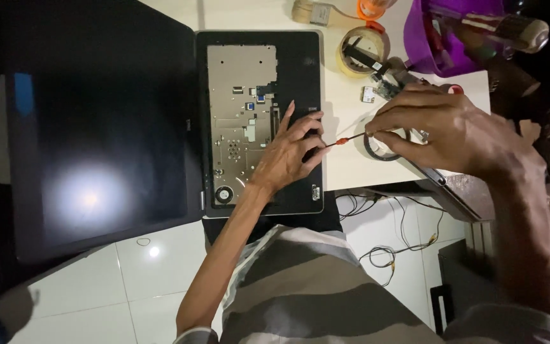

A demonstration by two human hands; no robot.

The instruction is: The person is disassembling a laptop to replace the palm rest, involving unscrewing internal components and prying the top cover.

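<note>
We are pressing our left hand (291, 153), fingers spread, on the opened laptop base (259, 121) by its table-side edge; our right hand (444, 130) is pinching a thin orange-handled screwdriver (345, 141) over the bare white table (351, 165).

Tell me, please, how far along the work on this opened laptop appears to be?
Done: the laptop lies open with its keyboard off, showing the bare metal plate. In hand: the left hand rests on the palm rest, while the right hand holds a small orange-handled screwdriver pointed at the base's edge. Left: the palm-rest frame is still on the base, apparently not yet lifted.
</note>
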